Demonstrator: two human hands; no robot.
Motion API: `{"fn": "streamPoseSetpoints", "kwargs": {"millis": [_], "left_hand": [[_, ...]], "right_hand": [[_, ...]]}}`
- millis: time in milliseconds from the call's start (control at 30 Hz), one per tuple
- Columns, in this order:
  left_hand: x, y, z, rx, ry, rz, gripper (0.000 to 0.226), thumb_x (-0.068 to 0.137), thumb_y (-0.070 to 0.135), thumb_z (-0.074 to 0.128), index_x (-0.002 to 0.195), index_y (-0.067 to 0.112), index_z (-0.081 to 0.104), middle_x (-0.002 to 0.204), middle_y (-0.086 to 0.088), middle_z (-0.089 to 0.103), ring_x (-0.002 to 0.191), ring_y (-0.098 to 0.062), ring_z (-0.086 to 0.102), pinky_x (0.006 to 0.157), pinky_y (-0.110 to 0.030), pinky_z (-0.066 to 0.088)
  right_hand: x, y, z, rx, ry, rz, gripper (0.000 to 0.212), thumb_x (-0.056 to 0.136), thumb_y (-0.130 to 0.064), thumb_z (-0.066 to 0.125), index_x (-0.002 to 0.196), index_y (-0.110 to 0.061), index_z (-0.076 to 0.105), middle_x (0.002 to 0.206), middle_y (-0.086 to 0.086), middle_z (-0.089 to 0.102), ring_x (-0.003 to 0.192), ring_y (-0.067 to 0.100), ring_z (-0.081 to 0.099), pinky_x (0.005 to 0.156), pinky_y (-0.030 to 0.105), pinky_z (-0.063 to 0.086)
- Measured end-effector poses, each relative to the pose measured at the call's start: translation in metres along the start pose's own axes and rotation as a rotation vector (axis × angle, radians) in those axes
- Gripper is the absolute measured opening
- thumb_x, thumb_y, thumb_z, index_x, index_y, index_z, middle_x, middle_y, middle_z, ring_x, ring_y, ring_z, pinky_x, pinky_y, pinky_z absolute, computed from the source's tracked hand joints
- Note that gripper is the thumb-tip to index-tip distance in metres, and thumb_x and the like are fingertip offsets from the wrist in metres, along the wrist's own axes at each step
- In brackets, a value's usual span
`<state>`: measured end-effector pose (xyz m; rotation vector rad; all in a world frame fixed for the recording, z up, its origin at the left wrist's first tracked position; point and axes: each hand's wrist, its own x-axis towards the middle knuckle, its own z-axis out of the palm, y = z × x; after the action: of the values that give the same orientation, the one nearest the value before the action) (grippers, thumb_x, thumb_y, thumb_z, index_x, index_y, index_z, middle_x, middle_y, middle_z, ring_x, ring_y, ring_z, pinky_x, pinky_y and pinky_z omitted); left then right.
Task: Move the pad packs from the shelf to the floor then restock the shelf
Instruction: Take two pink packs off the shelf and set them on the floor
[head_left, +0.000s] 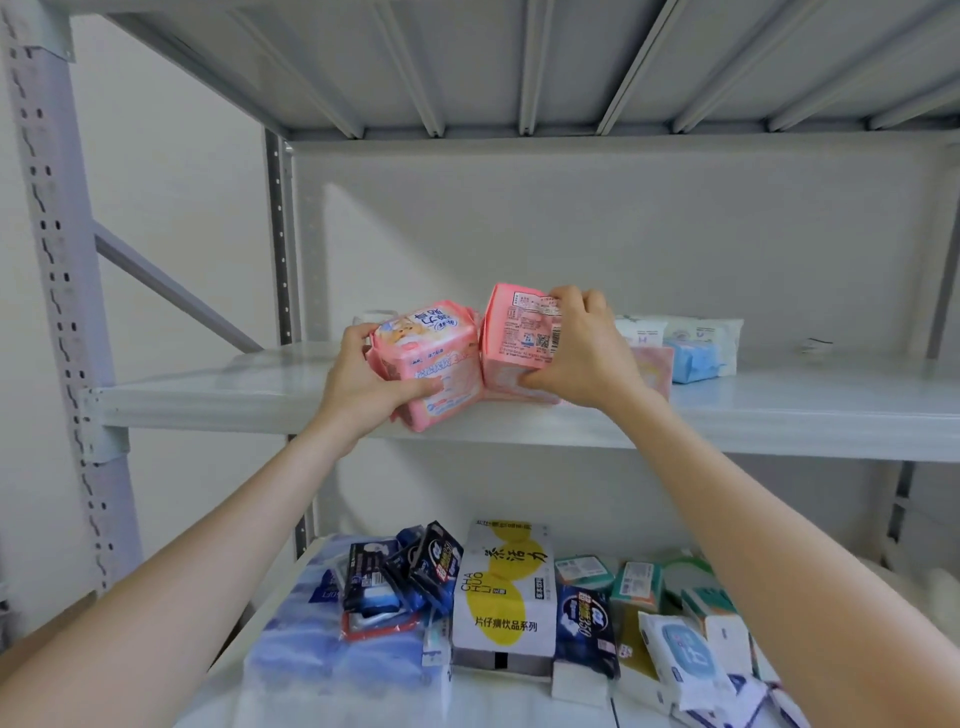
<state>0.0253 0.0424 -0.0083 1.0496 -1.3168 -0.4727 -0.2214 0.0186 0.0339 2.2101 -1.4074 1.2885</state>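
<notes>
Two pink pad packs stand side by side at the front of the grey metal shelf (779, 415). My left hand (363, 382) grips the left pink pack (434, 348), whose lower corner hangs over the shelf's front edge. My right hand (584, 348) holds the right pink pack (514, 338), with its barcode label facing me. Behind my right hand lie another pale pink pack (652, 371), a blue pack (693, 361) and white packs (701, 327) on the same shelf.
The shelf below (234, 660) holds blue tissue bundles (332, 644), dark blue packs (415, 571), a white and yellow box (501, 592), green and white packs (639, 579). A perforated grey upright (62, 322) stands at the left. Another shelf board (519, 62) hangs overhead.
</notes>
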Motion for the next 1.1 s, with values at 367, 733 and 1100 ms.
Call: {"fn": "streamPoseSetpoints", "kwargs": {"millis": [367, 733, 1100], "left_hand": [[-0.076, -0.007, -0.02, -0.07, -0.014, 0.02, 0.085, 0.053, 0.011, 0.092, 0.12, 0.025, 0.043, 0.11, 0.009, 0.064, 0.09, -0.001, 0.068, 0.062, -0.032, 0.06], [-0.203, -0.015, -0.016, -0.04, -0.015, -0.122, 0.08, 0.05, 0.012, 0.093, 0.109, 0.038, 0.045, 0.108, 0.012, 0.063, 0.088, 0.003, 0.067, 0.058, -0.022, 0.056], [-0.344, -0.054, -0.021, 0.081, -0.137, -0.344, 0.086, 0.052, 0.011, 0.093, 0.118, 0.037, 0.044, 0.112, 0.011, 0.059, 0.098, -0.005, 0.062, 0.07, -0.028, 0.056]], "right_hand": [[-0.101, -0.005, -0.02, 0.432, 0.13, 0.29, 0.086, 0.053, -0.035, 0.089, 0.122, -0.02, 0.041, 0.117, -0.001, 0.043, 0.1, 0.01, 0.047, 0.079, 0.024, 0.04], [-0.219, 0.006, -0.046, 0.557, -0.068, 0.444, 0.086, 0.052, -0.035, 0.091, 0.119, -0.028, 0.038, 0.117, 0.001, 0.048, 0.105, 0.015, 0.054, 0.089, 0.034, 0.051], [-0.369, 0.005, -0.05, 0.564, -0.262, 0.561, 0.082, 0.055, -0.031, 0.091, 0.12, -0.029, 0.042, 0.099, -0.022, 0.053, 0.091, -0.002, 0.056, 0.071, 0.024, 0.05]]}}
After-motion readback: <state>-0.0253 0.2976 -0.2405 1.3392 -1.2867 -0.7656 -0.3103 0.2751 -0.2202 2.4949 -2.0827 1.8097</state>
